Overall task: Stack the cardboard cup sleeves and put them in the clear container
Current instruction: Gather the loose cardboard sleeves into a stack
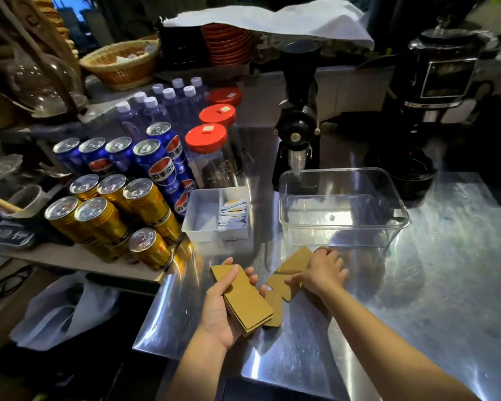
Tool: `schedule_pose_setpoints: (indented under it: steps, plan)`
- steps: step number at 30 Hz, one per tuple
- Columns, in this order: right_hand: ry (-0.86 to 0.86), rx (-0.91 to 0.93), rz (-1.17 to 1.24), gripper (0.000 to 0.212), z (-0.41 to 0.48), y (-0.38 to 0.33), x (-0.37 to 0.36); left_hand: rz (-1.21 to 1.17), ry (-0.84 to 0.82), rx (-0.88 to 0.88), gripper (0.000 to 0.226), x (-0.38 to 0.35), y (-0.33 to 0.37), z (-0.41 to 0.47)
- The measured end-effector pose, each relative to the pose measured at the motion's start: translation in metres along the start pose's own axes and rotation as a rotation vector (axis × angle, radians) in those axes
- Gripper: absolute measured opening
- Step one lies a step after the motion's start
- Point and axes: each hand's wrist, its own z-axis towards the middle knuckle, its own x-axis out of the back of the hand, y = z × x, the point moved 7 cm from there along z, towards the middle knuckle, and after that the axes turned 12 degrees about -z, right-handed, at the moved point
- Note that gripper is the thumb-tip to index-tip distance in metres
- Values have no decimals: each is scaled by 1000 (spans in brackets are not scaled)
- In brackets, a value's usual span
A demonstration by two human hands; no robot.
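Observation:
My left hand [224,309] holds a stack of flat brown cardboard cup sleeves [245,299], palm up, above the steel counter. Loose sleeves [291,267] lie scattered on the counter to its right, one [274,309] partly under the stack. My right hand [323,270] rests palm down on the loose sleeves, fingers spread over them; whether it grips one I cannot tell. The clear container [342,227] stands empty just behind my right hand.
A white divided tray [203,224] with sachets sits left of the container. Gold and blue cans [113,204], red-lidded jars [206,138] and water bottles crowd the left. A black grinder [298,125] and a coffee machine [437,91] stand behind the container.

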Motion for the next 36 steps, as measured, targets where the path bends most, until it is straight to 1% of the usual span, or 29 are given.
schedule_pose_setpoints:
  steps: [2,4,5,6,8,9,11,15,16,18,21,24,25,26,28,30,32,36]
  plan:
    - [5,-21,18,110,3,3,2,-5,7,3,37,3,1,0]
    - [6,-28,44,107,6,6,3,10,8,10,39,4,0,1]
    - [3,-15,64,101,8,7,2,20,7,14,39,3,-1,1]
    - [7,10,100,89,9,8,2,31,6,18,39,2,-2,2]
    - [27,81,224,59,9,9,3,45,0,31,41,-1,-5,5]
    - [35,104,301,49,8,12,5,46,-5,39,41,-4,-8,6]
    - [78,123,446,38,7,20,13,49,-10,53,41,-8,-12,10]
    - [287,228,641,12,-1,42,42,76,-25,93,39,-15,-26,19]
    - [323,247,690,9,-4,49,50,87,-25,105,39,-16,-30,22]
    - [349,273,756,9,-8,61,64,114,-20,123,40,-19,-37,26]
    - [275,314,850,11,-14,68,81,159,-13,154,42,-23,-51,32]
    - [68,321,1046,10,-19,68,82,224,14,215,39,-26,-70,36]
    - [-9,332,1068,9,-21,65,79,229,11,254,37,-28,-77,36]
    - [-54,348,1043,9,-23,62,76,243,-1,302,32,-31,-85,35]
    - [-80,372,992,11,-27,58,70,304,-41,406,21,-36,-99,30]
    - [-101,361,1001,12,-27,57,61,372,-65,471,30,-36,-108,29]
    - [-142,346,1008,11,-28,58,52,404,-84,491,33,-36,-112,27]
    - [-175,349,1020,10,-27,62,41,476,-177,494,22,-44,-114,20]
